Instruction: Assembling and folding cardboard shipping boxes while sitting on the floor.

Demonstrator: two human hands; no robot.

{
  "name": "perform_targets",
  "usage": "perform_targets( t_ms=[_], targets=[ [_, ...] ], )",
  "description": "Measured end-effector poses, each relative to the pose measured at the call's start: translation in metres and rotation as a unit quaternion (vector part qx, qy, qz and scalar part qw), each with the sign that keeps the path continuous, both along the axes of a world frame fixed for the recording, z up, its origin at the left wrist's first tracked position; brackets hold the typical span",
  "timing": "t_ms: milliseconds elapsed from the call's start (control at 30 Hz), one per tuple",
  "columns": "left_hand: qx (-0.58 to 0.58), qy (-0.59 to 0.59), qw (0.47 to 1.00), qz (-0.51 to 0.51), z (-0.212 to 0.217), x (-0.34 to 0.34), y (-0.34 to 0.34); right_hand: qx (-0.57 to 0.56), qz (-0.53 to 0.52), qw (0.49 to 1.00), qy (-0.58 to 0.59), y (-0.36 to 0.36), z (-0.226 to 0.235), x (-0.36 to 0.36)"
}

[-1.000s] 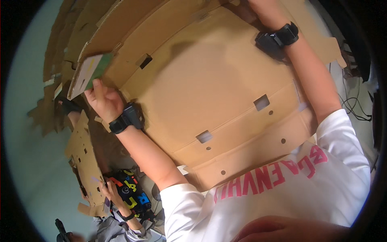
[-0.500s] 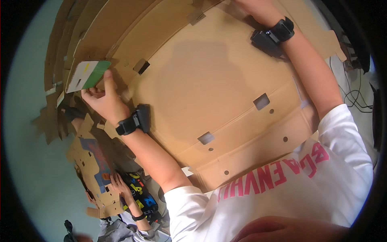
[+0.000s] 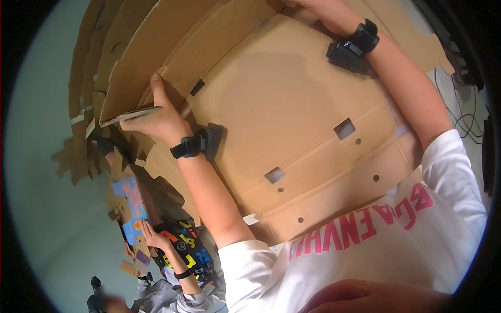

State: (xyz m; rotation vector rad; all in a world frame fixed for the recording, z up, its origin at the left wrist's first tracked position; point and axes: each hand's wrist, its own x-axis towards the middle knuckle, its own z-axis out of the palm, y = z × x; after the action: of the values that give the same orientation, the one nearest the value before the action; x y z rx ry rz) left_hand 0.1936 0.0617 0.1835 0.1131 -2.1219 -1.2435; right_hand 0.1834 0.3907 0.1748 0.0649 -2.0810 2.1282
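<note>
A large brown cardboard sheet (image 3: 282,94) with creases, square cut-outs and small round holes lies in front of me. Its far left side panel (image 3: 151,49) stands folded up. At the end of that panel, my left hand (image 3: 162,122) has its thumb raised against the cardboard and its fingers at a small end flap (image 3: 133,113), now seen nearly edge-on. My right hand (image 3: 329,13) reaches to the far edge at the top; its fingers are mostly hidden or cut off by the picture's rim. Both wrists wear black straps with a dark block.
More cardboard layers (image 3: 86,62) stand beyond the left panel. At lower left a co-worker's hand (image 3: 154,237) rests near a blue printed cardboard piece (image 3: 130,201), beside a black cloth with colourful letters (image 3: 185,248). Cables (image 3: 467,117) hang at the right.
My left hand has moved right and turned. The end flap has folded inward, so its green and white printed face no longer shows. My right hand has barely moved.
</note>
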Motion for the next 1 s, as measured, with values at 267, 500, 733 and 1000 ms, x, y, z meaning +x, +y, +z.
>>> perform_targets(
  t_ms=[267,500,733,1000],
  targets=[
    [-0.018,-0.002,1.0,-0.012,0.002,0.002,0.0,0.1,-0.145,0.984,0.027,-0.039,0.005,-0.001],
    [0.035,0.034,0.997,-0.053,0.006,0.011,0.004,0.003,-0.073,0.98,-0.186,-0.036,0.031,0.01],
    [0.016,0.037,0.999,-0.018,0.003,0.005,0.0,0.026,-0.151,0.986,0.064,-0.041,-0.006,-0.003],
    [0.02,0.023,0.999,-0.026,-0.004,0.004,-0.011,0.074,-0.199,0.976,0.05,-0.026,-0.022,0.004]
  ],
)
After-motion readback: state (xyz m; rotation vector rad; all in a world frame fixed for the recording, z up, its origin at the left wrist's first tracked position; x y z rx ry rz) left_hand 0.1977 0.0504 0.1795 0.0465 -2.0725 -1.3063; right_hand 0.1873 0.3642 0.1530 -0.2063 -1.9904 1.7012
